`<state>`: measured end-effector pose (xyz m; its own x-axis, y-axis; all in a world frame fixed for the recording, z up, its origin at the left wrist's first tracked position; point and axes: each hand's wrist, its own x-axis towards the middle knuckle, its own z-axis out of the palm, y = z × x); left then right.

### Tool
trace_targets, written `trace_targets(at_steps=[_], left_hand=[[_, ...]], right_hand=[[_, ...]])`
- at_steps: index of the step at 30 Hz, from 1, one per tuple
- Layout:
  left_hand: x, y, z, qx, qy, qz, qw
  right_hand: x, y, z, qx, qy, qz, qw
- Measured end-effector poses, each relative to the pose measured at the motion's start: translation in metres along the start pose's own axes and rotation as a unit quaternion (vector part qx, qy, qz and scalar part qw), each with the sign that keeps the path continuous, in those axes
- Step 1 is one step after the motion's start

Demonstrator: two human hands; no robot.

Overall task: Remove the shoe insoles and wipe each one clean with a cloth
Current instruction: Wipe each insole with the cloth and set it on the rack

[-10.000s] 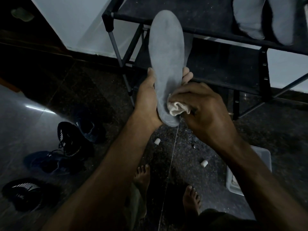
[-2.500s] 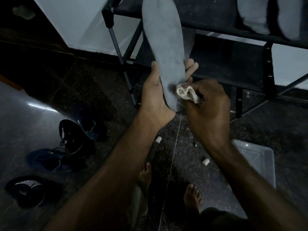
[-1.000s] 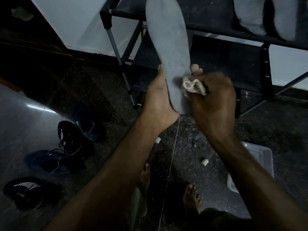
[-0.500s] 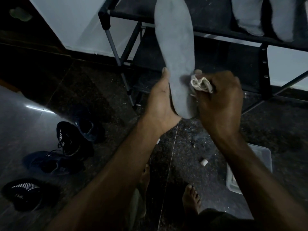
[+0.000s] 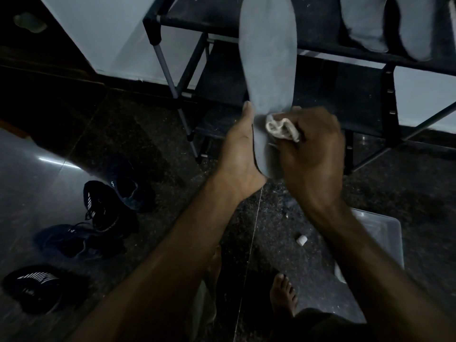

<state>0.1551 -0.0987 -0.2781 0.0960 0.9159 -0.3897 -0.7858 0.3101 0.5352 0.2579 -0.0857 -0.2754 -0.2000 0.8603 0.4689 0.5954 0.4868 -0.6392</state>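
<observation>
A long grey insole [image 5: 269,60] stands upright in front of me, its heel end low. My left hand [image 5: 240,154] grips that heel end from the left, thumb along the edge. My right hand [image 5: 313,154] holds a bunched white cloth [image 5: 281,127] and presses it against the lower part of the insole. Two more grey insoles [image 5: 365,23] lie on the top shelf of the rack at the upper right.
A black metal shoe rack [image 5: 370,99] stands against the pale wall. Several dark shoes [image 5: 103,206] lie on the glossy floor at the left. A clear plastic tub [image 5: 385,233] sits at the right. A small white piece [image 5: 301,240] lies near my bare feet.
The cloth in my right hand has slid left and down across the insole's lower part. The insole has shifted slightly to the right and up in my left hand.
</observation>
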Motion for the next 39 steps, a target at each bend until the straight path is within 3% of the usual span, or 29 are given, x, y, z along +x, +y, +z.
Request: trace_targets(at_steps=[5,11,18,23,28,31,33,35,39], left_hand=[[-0.003,0.003,0.0,-0.003,0.026,0.013,1.0],[0.0,-0.001,-0.001,0.002,0.0,-0.002,1.0],[-0.003,0.004,-0.002,-0.018,0.007,0.012,1.0],[-0.001,0.002,-0.001,0.015,-0.012,0.025,0.999],[-0.002,0.002,-0.004,-0.002,0.007,0.019,1.0],[-0.003,0.004,-0.002,-0.023,-0.001,0.023,0.999],[-0.002,0.003,-0.001,-0.019,-0.017,0.022,0.999],[0.0,0.002,-0.002,0.001,-0.021,0.041,0.999],[-0.001,0.005,-0.001,-0.001,0.009,0.062,0.998]], right_hand=[[-0.001,-0.009,0.006,0.003,-0.028,-0.042,0.999],[0.005,0.013,-0.002,-0.012,0.019,0.011,1.0],[-0.005,-0.01,0.009,0.011,-0.04,-0.05,0.998],[0.008,0.017,-0.003,-0.037,0.029,0.004,0.999],[-0.008,-0.011,0.008,0.022,-0.025,-0.06,0.998],[-0.003,-0.002,0.007,0.0,-0.026,-0.068,0.997],[0.004,0.011,0.001,-0.013,0.004,-0.036,0.999],[0.008,0.012,-0.006,0.089,0.036,0.039,0.995],[0.013,-0.001,-0.014,0.352,0.001,0.22,0.91]])
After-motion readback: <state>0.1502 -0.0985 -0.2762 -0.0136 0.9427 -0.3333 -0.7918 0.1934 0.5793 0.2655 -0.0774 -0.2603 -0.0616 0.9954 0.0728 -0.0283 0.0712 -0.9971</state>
